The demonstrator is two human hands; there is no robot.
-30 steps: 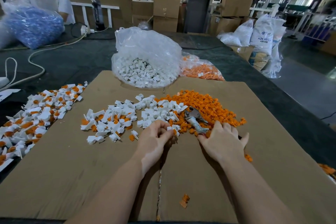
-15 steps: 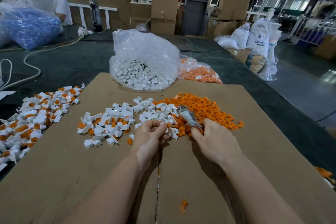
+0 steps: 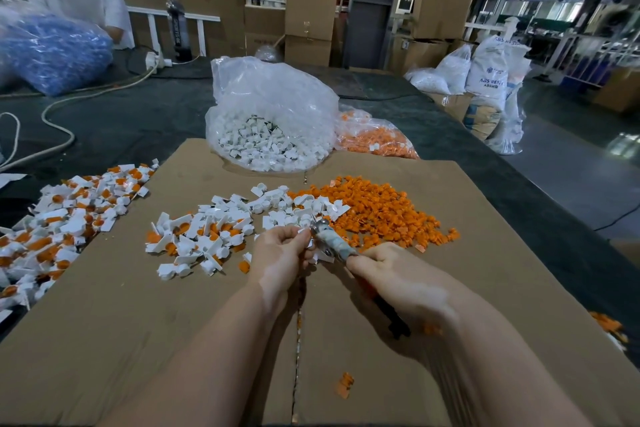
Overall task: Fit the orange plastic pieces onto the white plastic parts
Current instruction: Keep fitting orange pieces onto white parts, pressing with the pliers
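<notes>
A heap of loose orange pieces (image 3: 377, 211) lies on the cardboard sheet (image 3: 138, 322), right of centre. White parts (image 3: 298, 210) lie beside it, and more white parts mixed with orange (image 3: 197, 239) spread to the left. My right hand (image 3: 391, 274) grips a pliers-like metal tool (image 3: 330, 241), its tip pointing up-left. My left hand (image 3: 280, 253) pinches a small white part (image 3: 306, 230) right at the tool's tip; most of that part is hidden by my fingers.
A clear bag of white parts (image 3: 273, 121) and a bag of orange pieces (image 3: 377, 139) stand at the cardboard's far edge. A pile of white-and-orange parts (image 3: 65, 215) lies at the left. One orange piece (image 3: 345, 385) sits near me. A person with a blue bag (image 3: 55, 52) sits far left.
My right hand picked the metal tool up off the orange heap and brought it toward me. My left hand rose slightly with its white part to meet the tool's tip.
</notes>
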